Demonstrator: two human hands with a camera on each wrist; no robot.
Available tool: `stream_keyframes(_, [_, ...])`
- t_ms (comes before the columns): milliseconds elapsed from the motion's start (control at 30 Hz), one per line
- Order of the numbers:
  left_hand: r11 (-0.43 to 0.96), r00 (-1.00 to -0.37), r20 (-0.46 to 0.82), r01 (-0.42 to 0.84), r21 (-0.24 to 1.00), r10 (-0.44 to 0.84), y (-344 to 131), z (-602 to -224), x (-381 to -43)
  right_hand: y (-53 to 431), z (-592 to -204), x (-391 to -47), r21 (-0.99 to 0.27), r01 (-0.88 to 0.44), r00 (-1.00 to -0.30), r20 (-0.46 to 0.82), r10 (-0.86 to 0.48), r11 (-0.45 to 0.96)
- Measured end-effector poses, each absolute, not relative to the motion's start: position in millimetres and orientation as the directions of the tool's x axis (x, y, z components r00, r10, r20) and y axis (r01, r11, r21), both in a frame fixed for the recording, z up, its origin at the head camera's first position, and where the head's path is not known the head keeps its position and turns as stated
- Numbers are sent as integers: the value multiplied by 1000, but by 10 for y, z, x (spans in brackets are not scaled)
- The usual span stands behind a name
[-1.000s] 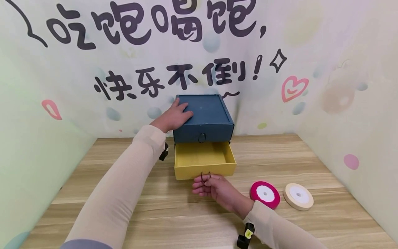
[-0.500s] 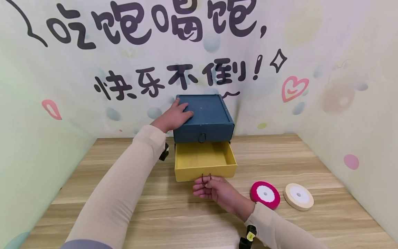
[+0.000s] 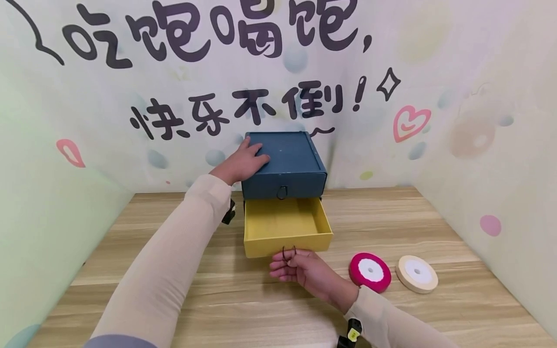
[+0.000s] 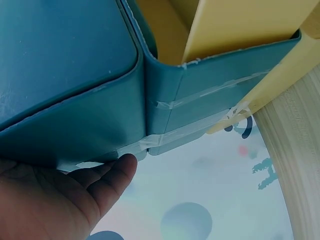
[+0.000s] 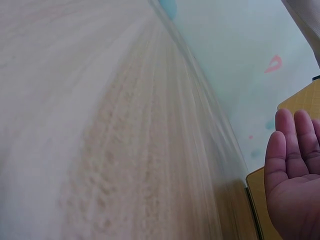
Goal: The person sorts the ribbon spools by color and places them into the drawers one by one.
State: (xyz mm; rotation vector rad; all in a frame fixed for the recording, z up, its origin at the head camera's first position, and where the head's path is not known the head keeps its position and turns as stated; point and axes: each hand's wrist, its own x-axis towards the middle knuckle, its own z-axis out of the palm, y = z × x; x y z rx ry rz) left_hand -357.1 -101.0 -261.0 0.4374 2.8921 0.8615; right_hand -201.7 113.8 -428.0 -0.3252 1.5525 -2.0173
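A blue drawer box stands against the back wall, its yellow lower drawer pulled out and bare inside in the head view. My left hand rests on the box's upper left edge, fingers spread over the top. In the left wrist view the same hand lies along the blue side. At the yellow front, my right hand holds the thin dark loop pull with thumb and index finger; the other fingers extend below. The right wrist view shows those fingers but hides the loop.
Right of my right hand lie a magenta ribbon spool and a cream ribbon spool. The upper blue drawer, with its own dark loop, is closed. A printed backdrop rises behind the wooden table.
The yellow drawer has slid slightly farther out toward me, with my right hand drawing back on its loop. My left hand stays on the box; the spools have not moved.
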Motion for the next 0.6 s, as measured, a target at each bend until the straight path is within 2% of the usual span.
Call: stream_keyframes(600, [802,-953,-9,249,543,302,-1014,-2595,-3557,1140,-4249,-1898,-943,286,-798,-136,-587,-171])
